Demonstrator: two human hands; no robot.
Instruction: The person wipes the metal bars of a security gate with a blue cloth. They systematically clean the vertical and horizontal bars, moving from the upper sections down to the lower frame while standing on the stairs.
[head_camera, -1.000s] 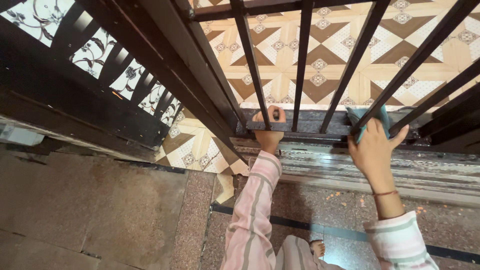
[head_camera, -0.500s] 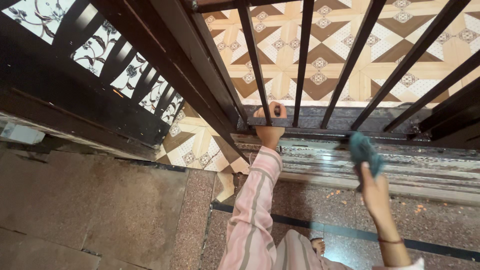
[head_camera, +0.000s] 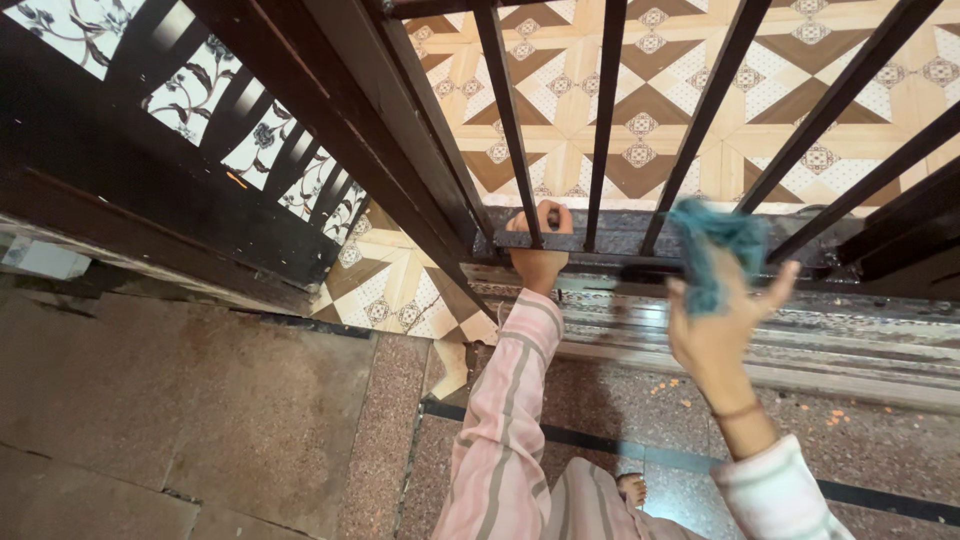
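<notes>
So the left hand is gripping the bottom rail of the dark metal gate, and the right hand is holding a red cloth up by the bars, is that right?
Not quite: the cloth is teal blue, not red, as the head view shows. The rest holds: the left hand grips the bottom rail of the dark metal gate, and the right hand holds the cloth up by the bars.

A crumpled teal-blue cloth rag (head_camera: 715, 250) sits right of centre in the frame, bunched and slightly blurred, just in front of the dark metal gate's bottom rail (head_camera: 610, 243), which runs across mid-frame with straight dark bars rising toward the top edge.
</notes>
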